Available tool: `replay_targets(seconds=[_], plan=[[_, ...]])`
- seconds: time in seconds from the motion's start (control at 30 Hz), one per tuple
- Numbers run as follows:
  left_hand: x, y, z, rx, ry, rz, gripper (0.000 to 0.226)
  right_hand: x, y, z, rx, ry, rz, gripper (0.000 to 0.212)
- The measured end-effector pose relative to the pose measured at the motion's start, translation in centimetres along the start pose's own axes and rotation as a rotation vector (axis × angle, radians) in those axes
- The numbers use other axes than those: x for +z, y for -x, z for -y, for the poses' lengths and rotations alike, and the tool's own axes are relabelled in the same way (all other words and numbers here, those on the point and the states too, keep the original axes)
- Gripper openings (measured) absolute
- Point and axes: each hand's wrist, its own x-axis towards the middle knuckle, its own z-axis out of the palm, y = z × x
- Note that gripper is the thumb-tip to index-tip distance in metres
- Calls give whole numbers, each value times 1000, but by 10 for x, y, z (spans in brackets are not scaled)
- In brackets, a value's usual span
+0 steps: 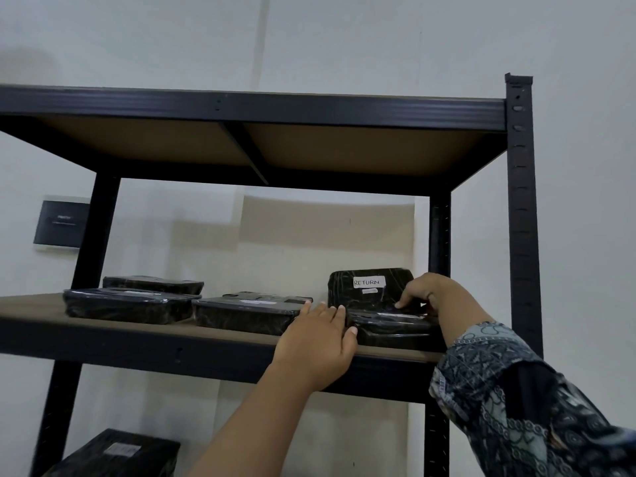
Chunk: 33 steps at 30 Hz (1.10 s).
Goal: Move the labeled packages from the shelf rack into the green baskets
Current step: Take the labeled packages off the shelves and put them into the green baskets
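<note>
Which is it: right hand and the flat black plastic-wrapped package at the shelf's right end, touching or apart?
Touching. Head view: the right hand grips the flat black plastic-wrapped package, fingertip on top.

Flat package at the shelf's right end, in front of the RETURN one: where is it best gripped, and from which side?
Its two short ends, one hand each, coming from the front. The flat package lies low and wide at the shelf edge, and the upright RETURN package blocks its back.

Wall [344, 36]: white, plain, faint vertical seam.
Panel [62, 223]: dark rectangle, mounted on wall, left.
Rack [521, 201]: black metal, brown boards, against wall.
</note>
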Motion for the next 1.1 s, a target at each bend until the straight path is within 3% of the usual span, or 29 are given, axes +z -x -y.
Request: replay_targets(seconds=[0.27, 0.37, 0.53, 0.97, 1.1], plan=[[2, -1, 1, -5, -15, 0, 63, 0, 3, -2, -43, -211, -26, 55], [1, -1, 1, -11, -10, -1, 70, 0, 13, 5, -98, -324, -59, 37], [1, 0, 0, -8, -13, -12, 63, -7, 23, 11, -176, -478, -167, 20], [2, 3, -5, -51, 10, -84, 52, -6, 88, 29, -424, -673, -212, 32], [2, 19, -15, -92, -4, -209, 71, 3, 120, 20, -548, -732, -263, 48]])
